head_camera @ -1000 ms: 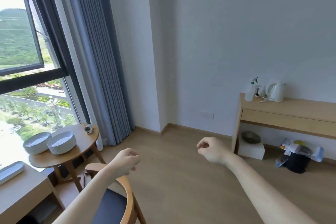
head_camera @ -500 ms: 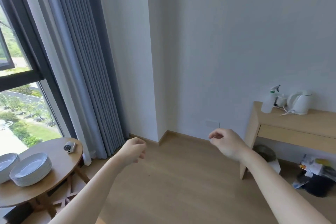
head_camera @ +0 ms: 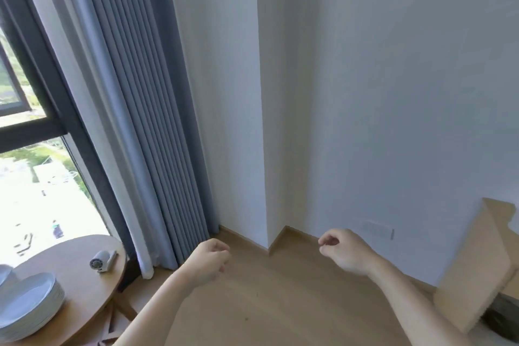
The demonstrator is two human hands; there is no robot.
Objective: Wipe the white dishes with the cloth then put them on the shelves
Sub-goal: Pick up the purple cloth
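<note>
At lower left, dishes (head_camera: pixel 28 303) now sit lower.

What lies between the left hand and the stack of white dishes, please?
In the head view, only bare tabletop and wooden floor separate the left hand from the dishes; a small white gadget sits just beyond that line.

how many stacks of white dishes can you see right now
2. One full stack sits on the round table at lower left; a second stack is just a sliver cut by the left edge behind it. More may lie out of view.
</note>
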